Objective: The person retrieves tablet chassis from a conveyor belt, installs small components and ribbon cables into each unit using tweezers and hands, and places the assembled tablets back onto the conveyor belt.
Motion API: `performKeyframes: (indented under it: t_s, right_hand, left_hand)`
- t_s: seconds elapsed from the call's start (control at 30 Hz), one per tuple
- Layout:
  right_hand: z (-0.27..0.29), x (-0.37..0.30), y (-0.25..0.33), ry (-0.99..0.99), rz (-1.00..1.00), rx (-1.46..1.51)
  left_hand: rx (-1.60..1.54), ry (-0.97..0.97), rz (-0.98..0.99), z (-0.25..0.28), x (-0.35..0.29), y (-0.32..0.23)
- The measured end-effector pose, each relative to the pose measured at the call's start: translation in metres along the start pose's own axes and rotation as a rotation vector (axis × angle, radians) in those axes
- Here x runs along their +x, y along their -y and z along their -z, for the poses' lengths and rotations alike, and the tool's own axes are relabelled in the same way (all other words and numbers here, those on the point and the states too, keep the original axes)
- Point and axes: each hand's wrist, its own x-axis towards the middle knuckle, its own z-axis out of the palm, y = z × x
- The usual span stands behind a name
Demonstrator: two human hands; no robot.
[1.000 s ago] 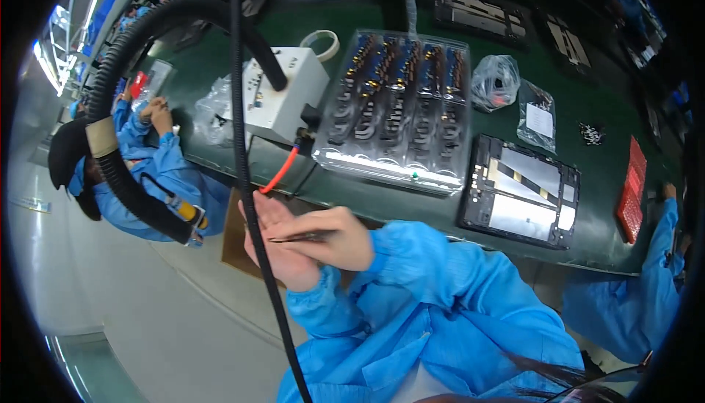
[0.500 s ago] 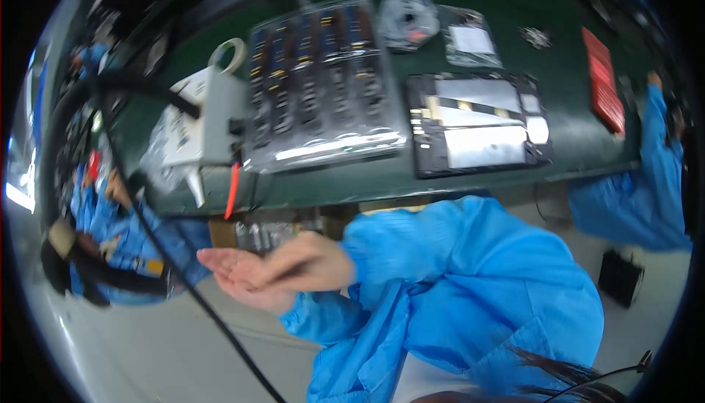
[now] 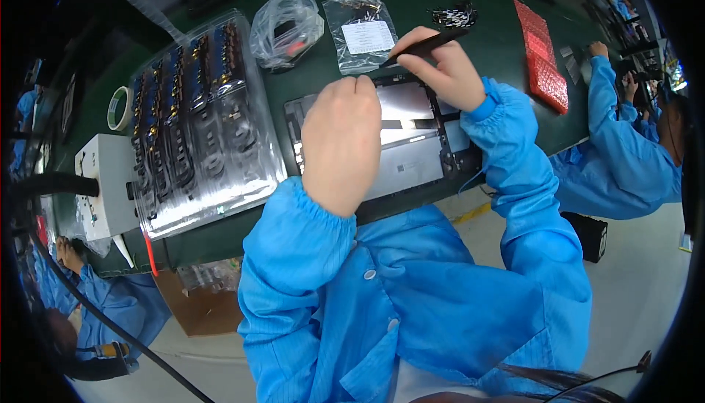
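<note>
In my right hand (image 3: 452,72) I grip black tweezers (image 3: 429,44), their thin tip pointing left toward the top edge of an opened tablet (image 3: 400,168). The tablet lies flat with silver plates and black parts showing inside. My left hand (image 3: 341,138) lies across the tablet's left part, back upward and fingers curled down; the fingertips and anything between them are hidden. Just beyond the tablet is a clear bag (image 3: 365,36) of small metal parts with a white label. A small heap of dark and silver parts (image 3: 454,15) lies farther back.
A clear blister tray (image 3: 213,138) of small circuit parts stands left, beside a white box (image 3: 106,175) and a tape roll (image 3: 119,108). A crumpled plastic bag (image 3: 288,28) sits behind. Right lies a red bubble-wrap pouch (image 3: 543,65). Co-workers in blue sit on both sides.
Both hands, earlier together in front of the table at the left, have come up over the tablet. The right hand now holds tweezers. My view has shifted, so the table's things appear farther left.
</note>
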Motion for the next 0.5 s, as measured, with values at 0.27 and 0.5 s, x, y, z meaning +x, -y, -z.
performKeyframes:
  t_s: [0.27,0.5]
  right_hand:
    - [-0.004,-0.007,-0.015,0.084,-0.023,0.000]
    - [-0.007,-0.008,-0.018,0.050,0.032,-0.054]
  left_hand:
    - [-0.080,-0.038,0.035,-0.029,0.012,0.014]
    - [-0.079,0.044,0.081,-0.028,0.014,0.012]
